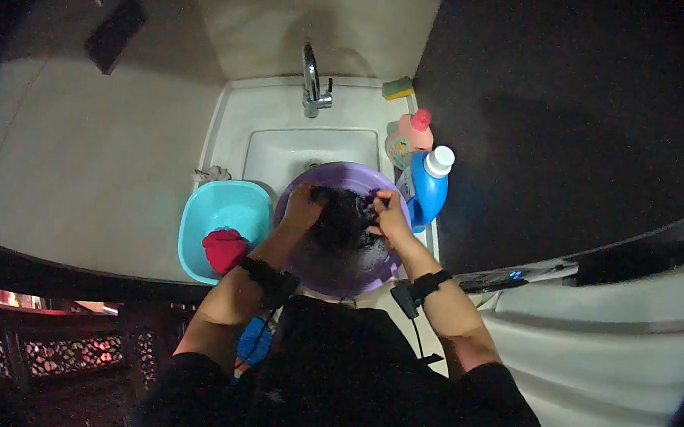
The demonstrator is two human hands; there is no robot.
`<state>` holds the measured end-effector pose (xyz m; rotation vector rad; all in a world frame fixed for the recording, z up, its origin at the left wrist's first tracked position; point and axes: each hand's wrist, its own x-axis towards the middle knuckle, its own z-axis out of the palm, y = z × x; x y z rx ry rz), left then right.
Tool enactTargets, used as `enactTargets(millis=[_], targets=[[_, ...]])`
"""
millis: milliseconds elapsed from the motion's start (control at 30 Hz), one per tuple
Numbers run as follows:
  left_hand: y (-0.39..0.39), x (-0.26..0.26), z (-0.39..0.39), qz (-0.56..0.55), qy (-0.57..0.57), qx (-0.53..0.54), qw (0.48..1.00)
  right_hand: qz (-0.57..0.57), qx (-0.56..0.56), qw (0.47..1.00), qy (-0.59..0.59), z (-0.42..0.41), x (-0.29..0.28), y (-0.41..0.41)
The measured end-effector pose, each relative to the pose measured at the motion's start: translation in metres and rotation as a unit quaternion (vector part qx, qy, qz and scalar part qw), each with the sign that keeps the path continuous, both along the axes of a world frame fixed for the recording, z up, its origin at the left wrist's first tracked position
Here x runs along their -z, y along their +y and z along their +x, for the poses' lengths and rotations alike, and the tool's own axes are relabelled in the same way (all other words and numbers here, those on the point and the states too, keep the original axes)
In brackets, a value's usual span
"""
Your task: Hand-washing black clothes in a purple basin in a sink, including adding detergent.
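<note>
Both hands are over a round purple plastic basin (pixel 349 168) that holds dark cloth (pixel 345 217) in sudsy water. My left hand (pixel 306 206) grips the cloth near the basin's left side, its fingertips partly hidden in the dark fabric. On the right side, my right hand (pixel 389 216) pinches another part of the cloth between curled fingers. A turquoise plastic tub (pixel 194 225) stands to the left of the basin, with a bunched red cloth (pixel 224 250) inside it.
Behind the basin are a white sink (pixel 268 146) and a chrome faucet (pixel 311 82). A pink bottle (pixel 409 140) and a blue bottle with a white cap (pixel 429 187) stand at the right. A sponge (pixel 397 89) lies on the back right corner, a crumpled rag (pixel 213 173) behind the tub.
</note>
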<state>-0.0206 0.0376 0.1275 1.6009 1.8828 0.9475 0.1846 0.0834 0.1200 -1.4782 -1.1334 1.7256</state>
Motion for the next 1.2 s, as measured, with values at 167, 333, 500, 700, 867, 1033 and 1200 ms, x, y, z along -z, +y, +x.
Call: enactTargets(millis=[167, 333, 500, 700, 867, 1033, 1200], targets=[[0.017, -0.037, -0.006, 0.077, -0.438, 0.011, 0.896, -0.031, 0.026, 0.977, 0.209, -0.016, -0.037, 0.003], [0.018, -0.047, 0.017, 0.026, -0.413, 0.034, 0.91, 0.175, -0.098, 0.978, 0.057, -0.014, -0.039, 0.004], [0.001, -0.051, 0.052, -0.234, -0.567, -0.006, 0.79, 0.447, 0.125, 0.884, -0.056, -0.025, 0.032, 0.018], [-0.012, 0.007, 0.026, -0.238, -0.644, -0.065, 0.724, 0.46, 0.003, 0.887, -0.039, -0.102, 0.012, -0.045], [-0.037, 0.017, 0.021, -0.236, -0.623, -0.061, 0.743, 0.522, 0.063, 0.843, -0.112, -0.103, -0.017, -0.06], [-0.031, 0.019, 0.036, -0.245, -0.625, -0.046, 0.74, 0.426, 0.095, 0.895, -0.087, -0.062, 0.005, -0.018], [-0.041, 0.021, 0.025, -0.226, -0.635, -0.059, 0.736, 0.492, -0.027, 0.867, 0.076, -0.056, -0.025, -0.062]])
